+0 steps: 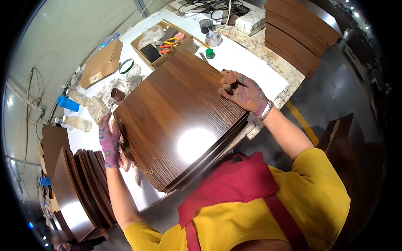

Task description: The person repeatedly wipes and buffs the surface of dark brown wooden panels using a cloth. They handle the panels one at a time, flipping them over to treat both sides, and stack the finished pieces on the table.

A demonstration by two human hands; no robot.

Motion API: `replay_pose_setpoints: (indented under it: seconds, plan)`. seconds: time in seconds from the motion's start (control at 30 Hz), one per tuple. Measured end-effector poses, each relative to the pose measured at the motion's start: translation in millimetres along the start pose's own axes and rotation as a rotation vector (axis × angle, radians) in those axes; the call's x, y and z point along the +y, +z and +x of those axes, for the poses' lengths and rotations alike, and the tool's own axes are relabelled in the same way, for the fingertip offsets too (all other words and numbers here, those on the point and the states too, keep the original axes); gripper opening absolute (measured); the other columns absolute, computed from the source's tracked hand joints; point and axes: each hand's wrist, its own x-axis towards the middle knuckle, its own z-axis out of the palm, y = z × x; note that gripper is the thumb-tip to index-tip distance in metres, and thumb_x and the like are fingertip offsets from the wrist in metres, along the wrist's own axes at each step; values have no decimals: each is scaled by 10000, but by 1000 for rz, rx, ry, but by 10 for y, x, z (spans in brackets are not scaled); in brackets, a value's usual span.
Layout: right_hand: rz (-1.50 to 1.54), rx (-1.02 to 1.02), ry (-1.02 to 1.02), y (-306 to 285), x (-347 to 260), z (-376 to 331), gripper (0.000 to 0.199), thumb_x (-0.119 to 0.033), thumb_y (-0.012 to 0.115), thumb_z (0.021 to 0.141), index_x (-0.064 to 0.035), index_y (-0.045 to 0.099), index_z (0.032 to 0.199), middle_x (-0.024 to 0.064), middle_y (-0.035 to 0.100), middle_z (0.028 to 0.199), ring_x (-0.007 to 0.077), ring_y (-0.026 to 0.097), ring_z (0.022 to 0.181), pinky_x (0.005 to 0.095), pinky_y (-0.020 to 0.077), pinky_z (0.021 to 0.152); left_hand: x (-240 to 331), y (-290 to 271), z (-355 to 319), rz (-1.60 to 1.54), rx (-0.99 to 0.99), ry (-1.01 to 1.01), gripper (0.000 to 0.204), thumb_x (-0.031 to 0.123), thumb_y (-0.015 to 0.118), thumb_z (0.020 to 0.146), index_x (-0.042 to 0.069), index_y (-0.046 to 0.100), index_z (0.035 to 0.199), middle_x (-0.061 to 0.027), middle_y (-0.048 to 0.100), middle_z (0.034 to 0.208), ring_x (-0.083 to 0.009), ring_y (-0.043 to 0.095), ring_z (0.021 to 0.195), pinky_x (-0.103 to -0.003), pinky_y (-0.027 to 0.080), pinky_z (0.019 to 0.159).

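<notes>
A stack of dark brown wood-grain panels (pixel 180 113) lies on a white-covered table, the top one glossy with a bright light reflection. My right hand (pixel 249 94), in a stained purple glove, is closed on a crumpled reddish-brown rag (pixel 228 78) at the top panel's right edge. My left hand (pixel 109 143), in a patterned purple glove, is beside the stack's left edge, fingers stretched away from me and slightly blurred. A stained whitish cloth (pixel 98 109) lies just beyond its fingertips. Whether the left palm touches the panel edge is unclear.
Beyond the stack stands a cardboard box (pixel 188 43) holding orange-handled scissors (pixel 166 49). Bottles (pixel 78 123) and a blue cup (pixel 68 103) stand left. More panels are stacked at the lower left (pixel 79 188) and the far right (pixel 293 35). A green-lidded jar (pixel 210 53) stands behind.
</notes>
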Motion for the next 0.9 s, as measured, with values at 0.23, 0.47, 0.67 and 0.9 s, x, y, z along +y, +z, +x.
replay_pose_setpoints:
  seconds: [0.23, 0.47, 0.67, 0.9]
  plan:
    - [-75, -61, 95, 281, 145, 298, 336, -193, 620, 920, -3, 557, 1190, 68, 603, 1038, 192, 568, 916, 373, 487, 893, 711, 288, -250, 98, -171, 335, 462, 344, 608, 886, 128, 568, 1292, -94, 508, 1366, -306, 426, 1314, -474, 295, 1104]
    - [-921, -89, -3, 1311, 1111, 1428, 410, -274, 623, 917, -51, 554, 1255, 26, 608, 999, 106, 570, 869, 289, 486, 801, 603, 360, -290, 13, -108, 325, 476, 387, 542, 913, 103, 558, 1295, -122, 500, 1375, -335, 413, 1325, -485, 264, 1118]
    - [-1649, -296, -193, 2010, 2060, 2311, 356, -361, 637, 849, -148, 658, 1133, 122, 685, 1044, 255, 641, 980, 361, 479, 881, 562, 263, -289, -11, -167, 278, 478, 393, 531, 903, 81, 578, 1262, -169, 526, 1325, -344, 430, 1305, -486, 256, 1116]
    - [-1948, -361, -124, 2069, 2511, 2522, 338, -304, 658, 854, -82, 664, 1110, 148, 676, 1084, 273, 646, 997, 354, 490, 879, 507, 373, -310, -73, -149, 295, 566, 421, 529, 887, 94, 519, 1349, -143, 472, 1403, -326, 394, 1335, -508, 193, 1139]
